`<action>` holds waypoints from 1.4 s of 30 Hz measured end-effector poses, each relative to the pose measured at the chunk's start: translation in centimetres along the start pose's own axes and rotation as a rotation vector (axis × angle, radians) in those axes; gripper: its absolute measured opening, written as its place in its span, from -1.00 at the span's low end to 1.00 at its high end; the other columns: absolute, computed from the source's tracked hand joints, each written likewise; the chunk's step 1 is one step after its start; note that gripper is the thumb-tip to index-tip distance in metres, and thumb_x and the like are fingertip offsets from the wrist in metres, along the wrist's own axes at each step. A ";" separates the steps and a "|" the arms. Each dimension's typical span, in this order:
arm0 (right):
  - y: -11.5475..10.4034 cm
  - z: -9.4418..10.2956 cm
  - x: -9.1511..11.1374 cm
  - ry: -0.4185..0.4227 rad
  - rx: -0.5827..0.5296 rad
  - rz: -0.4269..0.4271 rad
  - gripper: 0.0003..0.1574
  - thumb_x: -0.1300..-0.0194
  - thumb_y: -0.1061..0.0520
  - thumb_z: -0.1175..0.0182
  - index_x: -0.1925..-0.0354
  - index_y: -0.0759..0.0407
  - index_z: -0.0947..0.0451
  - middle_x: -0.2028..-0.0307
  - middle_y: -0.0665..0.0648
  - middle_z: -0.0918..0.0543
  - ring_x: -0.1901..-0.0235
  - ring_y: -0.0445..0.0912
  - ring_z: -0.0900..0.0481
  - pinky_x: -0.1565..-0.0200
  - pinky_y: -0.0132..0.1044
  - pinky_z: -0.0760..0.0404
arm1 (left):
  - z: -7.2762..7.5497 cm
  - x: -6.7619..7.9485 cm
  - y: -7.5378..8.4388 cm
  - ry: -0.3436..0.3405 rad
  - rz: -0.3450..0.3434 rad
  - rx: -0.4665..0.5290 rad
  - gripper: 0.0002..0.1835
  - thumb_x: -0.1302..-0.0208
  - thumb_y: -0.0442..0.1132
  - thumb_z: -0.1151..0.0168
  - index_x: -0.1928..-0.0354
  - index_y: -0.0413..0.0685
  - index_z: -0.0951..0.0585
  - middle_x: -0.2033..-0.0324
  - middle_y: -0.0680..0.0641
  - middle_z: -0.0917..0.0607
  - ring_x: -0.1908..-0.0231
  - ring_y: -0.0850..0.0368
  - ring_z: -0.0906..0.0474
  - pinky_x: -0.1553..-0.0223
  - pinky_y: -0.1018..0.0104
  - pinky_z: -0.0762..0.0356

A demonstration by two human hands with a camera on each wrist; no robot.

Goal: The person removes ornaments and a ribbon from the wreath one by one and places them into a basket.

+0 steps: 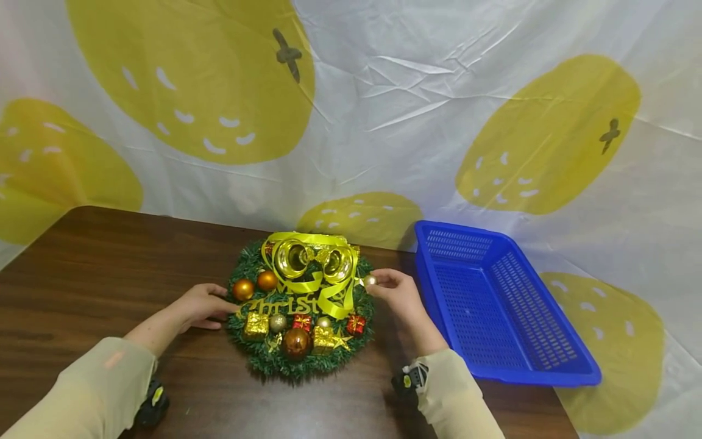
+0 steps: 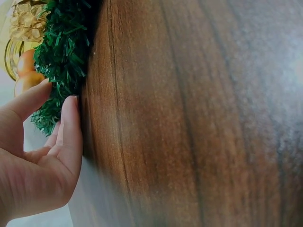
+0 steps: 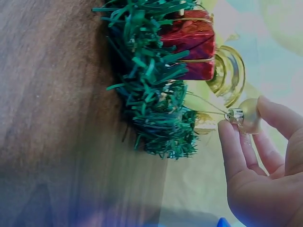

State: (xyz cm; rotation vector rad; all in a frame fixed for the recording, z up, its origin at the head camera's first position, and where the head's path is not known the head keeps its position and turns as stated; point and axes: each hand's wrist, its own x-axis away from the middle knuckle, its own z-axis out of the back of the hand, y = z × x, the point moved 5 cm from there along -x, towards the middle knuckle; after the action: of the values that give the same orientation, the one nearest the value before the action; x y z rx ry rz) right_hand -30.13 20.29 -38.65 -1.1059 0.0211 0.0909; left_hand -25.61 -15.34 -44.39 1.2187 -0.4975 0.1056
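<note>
A green tinsel Christmas wreath [image 1: 296, 366] lies on the table, with gold bells [image 1: 290, 258], yellow ribbon [image 1: 336, 308], orange baubles [image 1: 244, 289], small gift boxes and gold lettering on it. At its left edge, my left hand [image 1: 204, 306] holds the rim, thumb on top near the orange baubles and fingers along the outer side. My right hand [image 3: 265, 165] pinches a small pale-gold bauble [image 3: 252, 116] at the wreath's right side. From the bauble's metal cap, a thin gold string runs back to the tinsel. A red gift box [image 3: 194, 45] sits close by.
A blue perforated plastic basket [image 1: 428, 286] stands right of the wreath, just beyond my right hand. Behind the brown wooden table [image 1: 109, 262] hangs a white cloth [image 1: 384, 122] with yellow fruit prints. Both wrists wear black cameras.
</note>
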 end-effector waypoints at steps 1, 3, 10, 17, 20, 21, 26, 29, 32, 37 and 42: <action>-0.1 0.1 0.0 0.001 0.001 0.000 -0.62 -0.04 0.31 -0.29 0.10 0.39 -0.58 0.31 0.21 -0.66 0.40 -0.27 -0.54 0.31 -0.46 -0.56 | 0.0 0.0 0.0 0.001 0.000 0.001 -0.19 -0.19 -0.21 -0.26 -0.30 -0.54 -0.07 -0.01 -0.38 -0.50 0.20 0.12 -0.57 0.28 0.30 -0.66; -0.4 0.2 0.0 0.003 0.003 -0.002 -0.61 -0.04 0.31 -0.30 0.09 0.38 -0.59 0.31 0.22 -0.66 0.41 -0.27 -0.53 0.31 -0.46 -0.55 | 0.0 0.0 0.0 0.001 -0.001 0.002 -0.18 -0.20 -0.21 -0.26 -0.30 -0.54 -0.07 -0.01 -0.38 -0.50 0.19 0.11 -0.57 0.28 0.29 -0.66; -1.4 0.7 0.2 0.015 0.009 -0.014 -0.58 -0.06 0.30 -0.29 0.05 0.39 -0.57 0.27 0.24 -0.67 0.40 -0.31 -0.55 0.25 -0.44 -0.57 | -0.1 0.1 -0.1 -0.002 0.000 -0.005 -0.18 -0.20 -0.21 -0.25 -0.30 -0.55 -0.06 -0.03 -0.40 -0.48 0.20 0.12 -0.57 0.29 0.30 -0.66; -2.3 1.2 0.1 0.004 -0.031 -0.008 -0.56 -0.07 0.33 -0.28 0.02 0.41 -0.54 0.32 0.13 -0.66 0.41 -0.31 -0.58 0.12 -0.09 -0.65 | 0.0 0.1 -0.1 -0.004 0.000 -0.004 -0.19 -0.21 -0.21 -0.23 -0.30 -0.55 -0.05 -0.02 -0.40 -0.49 0.16 0.06 -0.57 0.29 0.30 -0.66; -2.8 1.6 0.0 0.002 -0.026 0.002 -0.57 -0.08 0.34 -0.27 0.02 0.41 -0.54 0.32 0.13 -0.66 0.41 -0.32 -0.58 0.14 -0.14 -0.66 | 0.0 0.0 0.0 -0.008 -0.003 -0.002 -0.19 -0.22 -0.21 -0.23 -0.30 -0.56 -0.05 -0.04 -0.43 -0.46 0.14 0.05 -0.56 0.29 0.30 -0.66; -2.9 1.7 0.0 0.004 -0.027 0.002 -0.57 -0.08 0.34 -0.27 0.02 0.41 -0.54 0.33 0.11 -0.66 0.42 -0.33 -0.58 0.15 -0.16 -0.67 | 0.0 0.0 0.0 -0.008 -0.003 -0.002 -0.19 -0.21 -0.21 -0.23 -0.30 -0.56 -0.05 -0.04 -0.43 -0.46 0.15 0.06 -0.56 0.29 0.30 -0.66; -3.4 2.5 0.0 0.004 -0.030 -0.003 -0.55 -0.09 0.33 -0.28 0.00 0.41 -0.53 0.34 0.04 -0.65 0.41 -0.34 -0.58 0.23 -0.38 -0.64 | 0.0 -0.1 -0.1 -0.013 0.001 -0.004 -0.19 -0.22 -0.21 -0.23 -0.30 -0.55 -0.04 -0.07 -0.44 -0.44 0.10 0.00 -0.56 0.27 0.29 -0.66; -3.7 2.9 0.0 0.001 -0.057 0.002 -0.55 -0.09 0.35 -0.26 0.00 0.43 -0.52 0.36 -0.01 -0.63 0.39 -0.33 -0.58 0.24 -0.43 -0.62 | -0.1 -0.1 -0.1 -0.016 0.001 -0.008 -0.18 -0.22 -0.20 -0.23 -0.31 -0.55 -0.04 -0.08 -0.45 -0.43 0.06 -0.05 -0.55 0.26 0.28 -0.66; -4.0 3.3 0.0 -0.008 -0.090 0.003 -0.53 -0.10 0.36 -0.25 -0.02 0.45 -0.49 0.39 -0.08 -0.61 0.38 -0.33 -0.59 0.23 -0.43 -0.63 | -0.1 0.0 0.0 -0.016 0.000 -0.009 -0.18 -0.22 -0.20 -0.23 -0.31 -0.55 -0.04 -0.08 -0.45 -0.43 0.05 -0.06 -0.55 0.26 0.28 -0.66; -4.5 4.0 0.0 -0.011 -0.142 -0.001 -0.51 -0.11 0.37 -0.23 -0.04 0.50 -0.44 0.43 -0.15 -0.59 0.39 -0.34 -0.59 0.22 -0.44 -0.64 | -0.1 0.0 0.1 -0.014 -0.002 -0.006 -0.18 -0.21 -0.21 -0.24 -0.30 -0.56 -0.04 -0.08 -0.45 -0.43 0.10 -0.01 -0.56 0.27 0.28 -0.66; -5.2 4.8 -0.1 -0.011 -0.195 0.024 -0.49 -0.12 0.40 -0.19 -0.07 0.56 -0.39 0.44 -0.16 -0.59 0.40 -0.33 -0.60 0.22 -0.44 -0.65 | 0.0 -0.1 0.0 -0.013 -0.010 -0.010 -0.18 -0.21 -0.20 -0.24 -0.31 -0.55 -0.05 -0.08 -0.44 -0.44 0.13 0.04 -0.57 0.26 0.28 -0.66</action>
State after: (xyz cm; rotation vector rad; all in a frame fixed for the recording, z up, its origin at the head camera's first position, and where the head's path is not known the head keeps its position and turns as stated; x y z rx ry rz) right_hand -29.96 22.26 -31.84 -1.2998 0.0165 0.1227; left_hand -25.71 -15.30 -44.49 1.2130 -0.5026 0.0871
